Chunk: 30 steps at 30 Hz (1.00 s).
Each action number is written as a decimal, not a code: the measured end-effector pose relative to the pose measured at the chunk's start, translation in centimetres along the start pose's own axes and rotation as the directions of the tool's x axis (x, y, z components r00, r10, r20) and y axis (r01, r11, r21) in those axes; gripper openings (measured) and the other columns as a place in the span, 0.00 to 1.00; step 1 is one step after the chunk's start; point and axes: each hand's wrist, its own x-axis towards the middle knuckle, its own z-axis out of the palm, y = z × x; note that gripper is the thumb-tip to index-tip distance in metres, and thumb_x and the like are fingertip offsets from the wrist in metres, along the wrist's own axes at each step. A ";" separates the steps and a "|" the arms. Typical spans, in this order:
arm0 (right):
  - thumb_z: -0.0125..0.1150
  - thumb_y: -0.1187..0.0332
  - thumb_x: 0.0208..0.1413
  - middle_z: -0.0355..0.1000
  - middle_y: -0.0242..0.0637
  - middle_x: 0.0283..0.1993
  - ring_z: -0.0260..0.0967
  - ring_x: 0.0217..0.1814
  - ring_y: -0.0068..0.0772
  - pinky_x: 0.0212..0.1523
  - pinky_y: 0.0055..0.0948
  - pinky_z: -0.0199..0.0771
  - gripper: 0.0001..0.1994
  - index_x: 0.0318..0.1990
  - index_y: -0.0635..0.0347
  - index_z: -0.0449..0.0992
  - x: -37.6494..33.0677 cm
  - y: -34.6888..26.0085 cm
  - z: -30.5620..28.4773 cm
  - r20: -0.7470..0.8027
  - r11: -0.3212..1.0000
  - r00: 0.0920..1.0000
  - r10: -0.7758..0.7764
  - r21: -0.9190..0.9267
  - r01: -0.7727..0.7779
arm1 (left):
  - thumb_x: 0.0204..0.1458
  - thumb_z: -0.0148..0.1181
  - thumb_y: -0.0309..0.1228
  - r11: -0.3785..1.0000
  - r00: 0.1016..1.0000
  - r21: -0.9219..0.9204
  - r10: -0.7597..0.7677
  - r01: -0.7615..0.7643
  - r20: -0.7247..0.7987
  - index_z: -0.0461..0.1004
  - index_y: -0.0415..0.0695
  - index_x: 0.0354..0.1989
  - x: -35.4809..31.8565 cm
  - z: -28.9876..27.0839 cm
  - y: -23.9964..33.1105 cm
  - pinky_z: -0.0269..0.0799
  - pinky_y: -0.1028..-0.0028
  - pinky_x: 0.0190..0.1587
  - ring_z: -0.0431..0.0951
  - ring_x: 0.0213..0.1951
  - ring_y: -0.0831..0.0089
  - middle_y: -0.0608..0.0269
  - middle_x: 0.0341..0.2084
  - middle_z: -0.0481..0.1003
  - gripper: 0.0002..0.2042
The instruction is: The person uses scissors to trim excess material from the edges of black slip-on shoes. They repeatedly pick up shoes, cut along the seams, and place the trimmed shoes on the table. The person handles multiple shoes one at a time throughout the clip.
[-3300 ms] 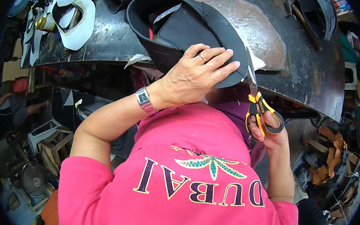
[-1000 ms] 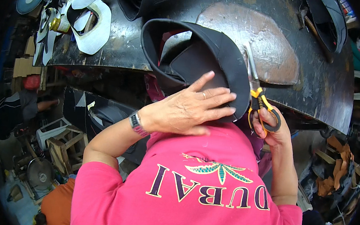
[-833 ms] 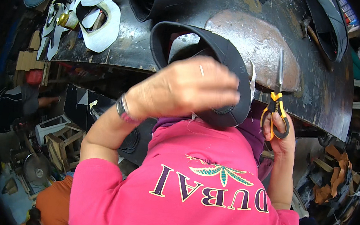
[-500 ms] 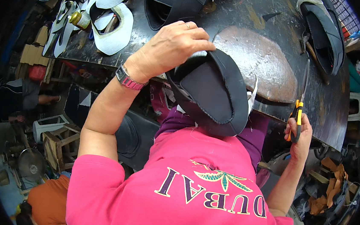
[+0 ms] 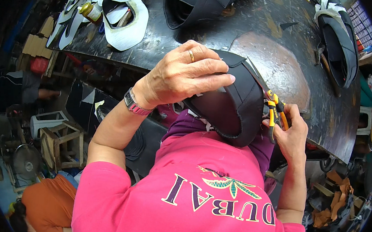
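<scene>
A black padded shoe upper (image 5: 250, 99) rests on my lap at the table's near edge, its hollow side partly facing up. My left hand (image 5: 189, 74) grips its upper left rim; the thumb is mostly hidden. In my right hand (image 5: 293, 130) are scissors (image 5: 273, 108) with yellow-orange and black handles. Their blades lie along the upper's right edge, pointing up and left; whether they are cutting I cannot tell.
A rounded brown slab (image 5: 293, 77) lies on the dark table (image 5: 331, 124). Beyond it are another black upper (image 5: 195, 4) and a third (image 5: 340, 50) with a wooden handle beside it. White cut pieces (image 5: 135, 34) and a jar (image 5: 90, 11) stand left. A person in orange (image 5: 50, 205) is lower left.
My right hand has brought the scissors left, from beside the table edge to the upper's right edge. The upper has turned and tilted, and my left hand has moved slightly down.
</scene>
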 end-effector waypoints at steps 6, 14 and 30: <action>0.78 0.65 0.40 0.73 0.40 0.33 0.72 0.36 0.30 0.44 0.29 0.72 0.24 0.42 0.62 0.71 0.5 -0.2 -1.0 -0.005 0.997 0.999 -0.037 -0.070 0.037 | 0.38 0.65 0.29 0.999 0.999 0.012 0.031 -0.031 0.018 0.82 0.49 0.42 -0.5 -0.4 -0.1 0.73 0.71 0.39 0.77 0.39 0.71 0.68 0.37 0.78 0.17; 0.74 0.75 0.43 0.68 0.28 0.26 0.60 0.28 0.16 0.31 0.18 0.61 0.17 0.35 0.63 0.68 0.9 0.7 -1.1 0.019 0.995 0.999 -0.030 0.092 0.028 | 0.38 0.65 0.25 1.000 1.000 -0.005 0.010 -0.010 0.026 0.82 0.48 0.42 -0.1 -1.0 0.0 0.74 0.71 0.40 0.77 0.38 0.69 0.66 0.37 0.77 0.18; 0.73 0.77 0.47 0.63 0.17 0.25 0.54 0.25 0.06 0.24 0.12 0.52 0.12 0.32 0.60 0.71 -1.1 2.1 2.1 0.005 0.772 0.984 0.176 0.619 -0.141 | 0.50 0.51 0.17 0.378 0.102 -0.504 -0.865 0.777 -0.492 0.73 0.51 0.60 -11.0 7.5 -10.0 0.63 0.67 0.56 0.70 0.49 0.60 0.51 0.46 0.70 0.27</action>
